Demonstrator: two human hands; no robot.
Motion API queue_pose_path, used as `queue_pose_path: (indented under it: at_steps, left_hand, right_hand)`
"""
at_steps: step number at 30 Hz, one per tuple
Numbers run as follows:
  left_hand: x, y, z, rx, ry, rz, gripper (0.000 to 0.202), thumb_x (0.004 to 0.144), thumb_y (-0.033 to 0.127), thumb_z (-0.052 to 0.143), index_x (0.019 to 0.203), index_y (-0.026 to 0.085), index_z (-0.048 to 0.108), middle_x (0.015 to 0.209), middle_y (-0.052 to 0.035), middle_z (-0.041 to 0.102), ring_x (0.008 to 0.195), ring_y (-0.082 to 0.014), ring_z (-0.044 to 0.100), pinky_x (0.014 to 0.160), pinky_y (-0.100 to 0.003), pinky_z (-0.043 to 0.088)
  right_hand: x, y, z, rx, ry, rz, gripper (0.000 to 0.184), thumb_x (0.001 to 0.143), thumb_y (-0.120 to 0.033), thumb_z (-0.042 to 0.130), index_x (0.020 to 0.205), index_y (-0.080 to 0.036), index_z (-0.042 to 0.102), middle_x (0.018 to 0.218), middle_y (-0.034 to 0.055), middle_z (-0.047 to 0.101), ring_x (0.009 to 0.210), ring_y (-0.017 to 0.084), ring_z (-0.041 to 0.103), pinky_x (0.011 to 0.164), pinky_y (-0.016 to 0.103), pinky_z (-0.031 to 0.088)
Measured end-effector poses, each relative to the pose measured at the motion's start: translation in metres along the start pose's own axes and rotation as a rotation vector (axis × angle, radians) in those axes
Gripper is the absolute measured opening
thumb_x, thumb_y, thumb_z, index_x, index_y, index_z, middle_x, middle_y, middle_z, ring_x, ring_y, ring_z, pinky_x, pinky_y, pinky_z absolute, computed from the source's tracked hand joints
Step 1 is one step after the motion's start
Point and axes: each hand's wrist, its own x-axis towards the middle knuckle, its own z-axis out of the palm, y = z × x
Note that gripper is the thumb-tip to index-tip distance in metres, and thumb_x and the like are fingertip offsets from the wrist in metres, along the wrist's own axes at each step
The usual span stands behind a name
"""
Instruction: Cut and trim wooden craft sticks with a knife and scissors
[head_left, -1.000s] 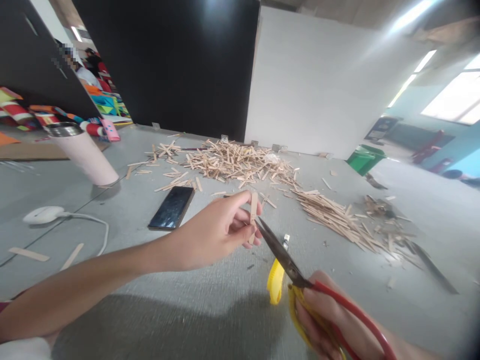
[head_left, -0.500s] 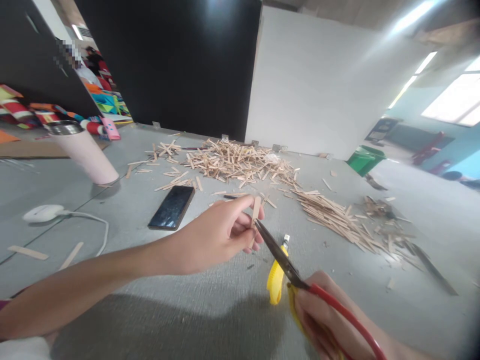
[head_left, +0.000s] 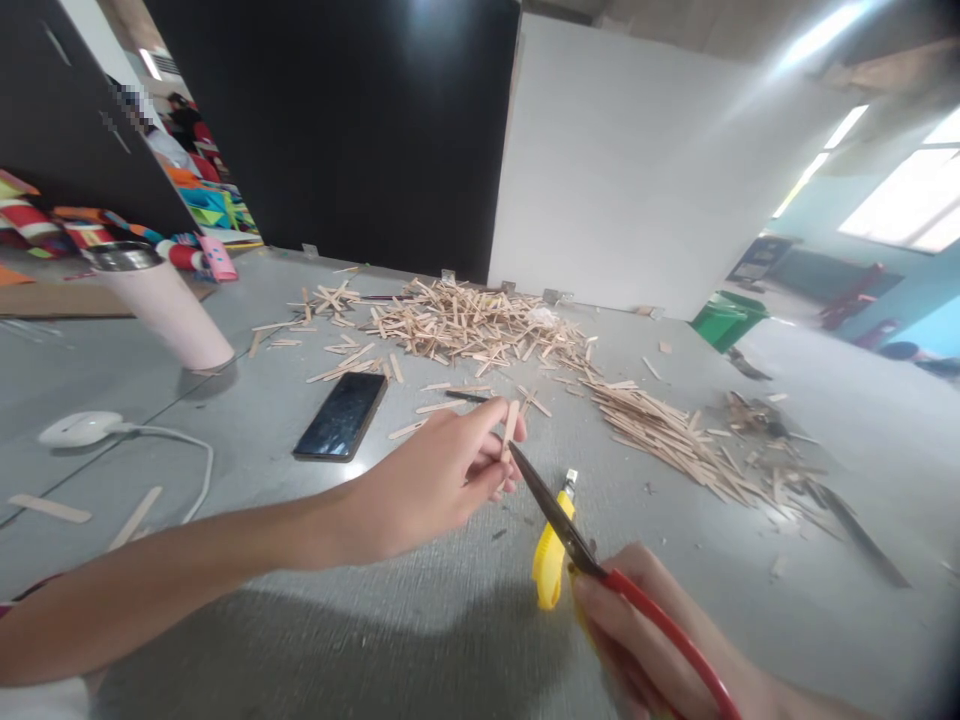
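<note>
My left hand (head_left: 442, 475) pinches a short wooden stick (head_left: 510, 425) upright between thumb and fingers, above the grey table (head_left: 375, 620). My right hand (head_left: 660, 640) grips red-handled scissors (head_left: 570, 530) at the lower right. The dark blades point up and left, and their tip meets the stick just below my fingertips. A yellow utility knife (head_left: 551, 555) lies on the table under the blades.
A black phone (head_left: 341, 415) lies left of my hand. A big heap of wooden sticks (head_left: 472, 325) and a second pile (head_left: 675, 430) lie beyond. A pink tumbler (head_left: 165, 305) and a white corded device (head_left: 75, 428) sit at left, a green bin (head_left: 724, 318) far right.
My left hand and the stick have drifted slightly down and left. The scissors followed, their tip staying at the stick, and my right hand sank lower in view.
</note>
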Motion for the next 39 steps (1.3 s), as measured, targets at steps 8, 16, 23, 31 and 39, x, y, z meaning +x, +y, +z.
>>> queue_pose_path:
  at_steps: [8,16,23,31,39]
  left_hand:
    - [0.005,-0.002,-0.013,0.121,-0.052,0.003,0.011,0.106,0.020,0.054,0.116,0.023,0.053,0.093,-0.0041,0.078,0.085,-0.0196,0.078,0.072,-0.029,0.057]
    - [0.010,-0.001,-0.017,-0.205,-0.164,-0.083,0.012,0.105,0.018,0.056,0.110,0.023,0.047,0.095,-0.0051,0.076,0.088,-0.0207,0.078,0.078,-0.034,0.065]
    - [0.010,-0.008,-0.017,-0.242,-0.128,-0.070,0.018,0.106,0.022,0.057,0.123,0.022,0.050,0.095,-0.0066,0.077,0.090,-0.0224,0.080,0.080,-0.037,0.067]
    - [0.006,-0.003,-0.016,-0.240,-0.143,-0.075,0.020,0.103,0.014,0.056,0.121,0.022,0.051,0.094,-0.0045,0.076,0.090,-0.0213,0.079,0.080,-0.035,0.065]
    - [0.005,0.001,-0.015,-0.176,-0.154,-0.078,0.019,0.103,0.014,0.057,0.120,0.022,0.051,0.091,-0.0030,0.077,0.084,-0.0188,0.076,0.077,-0.033,0.062]
  right_hand:
    - [0.016,0.014,-0.012,0.388,-0.251,0.149,0.076,0.088,-0.087,0.048,0.045,-0.024,0.047,0.026,-0.0059,0.033,0.020,0.009,0.034,0.023,0.018,0.025]
    - [0.019,0.018,-0.014,0.337,-0.176,-0.121,0.068,0.100,-0.074,0.051,0.058,-0.020,0.056,0.040,-0.0075,0.039,0.033,0.007,0.033,0.043,0.021,0.048]
    - [0.011,0.002,-0.017,0.217,-0.195,-0.081,0.067,0.095,-0.076,0.054,0.058,-0.021,0.052,0.044,-0.0046,0.042,0.037,0.009,0.043,0.043,0.022,0.040]
    - [0.013,0.000,-0.016,0.130,-0.190,-0.047,0.064,0.096,-0.069,0.049,0.052,-0.022,0.050,0.040,-0.0018,0.044,0.034,0.009,0.039,0.036,0.020,0.031]
    - [0.008,-0.007,-0.012,0.092,-0.114,0.046,0.065,0.099,-0.064,0.050,0.050,-0.022,0.045,0.041,-0.0049,0.042,0.034,0.005,0.038,0.037,0.017,0.030]
